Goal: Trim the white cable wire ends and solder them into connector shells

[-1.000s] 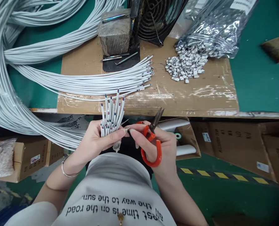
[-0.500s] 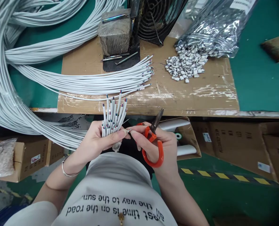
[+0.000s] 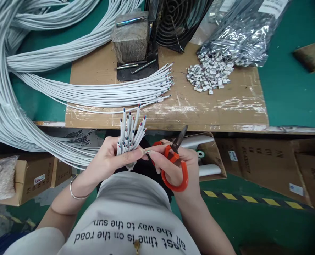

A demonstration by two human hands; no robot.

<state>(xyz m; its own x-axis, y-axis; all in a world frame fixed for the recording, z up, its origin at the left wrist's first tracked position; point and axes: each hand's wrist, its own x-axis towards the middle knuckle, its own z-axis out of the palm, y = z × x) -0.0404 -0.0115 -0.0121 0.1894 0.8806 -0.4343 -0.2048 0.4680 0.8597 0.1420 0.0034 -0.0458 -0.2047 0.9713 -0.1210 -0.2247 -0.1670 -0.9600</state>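
Observation:
My left hand (image 3: 117,154) is wrapped round a bundle of white cables (image 3: 131,132), whose cut ends point up and show small coloured cores. Its thumb and forefinger pinch near the tip of one cable end (image 3: 147,152), right against the fingertips of my right hand (image 3: 181,161). Orange-handled scissors (image 3: 184,177) are held in my right palm, a finger through the loop and the dark blades pointing up and away. The fingertips of both hands nearly meet, and what exactly lies between them is too small to make out.
On the bench, more white cables (image 3: 106,94) lie on a cardboard sheet (image 3: 205,109). Beyond are a wrapped block (image 3: 131,39), a black fan guard (image 3: 173,21), and small white connectors (image 3: 208,76) spilling from a plastic bag (image 3: 242,39). Cardboard boxes (image 3: 261,163) stand below the bench edge.
The bundle in my left hand has shifted slightly right and down. My right hand has turned the scissors a little, and its fingertips stay close to the left thumb.

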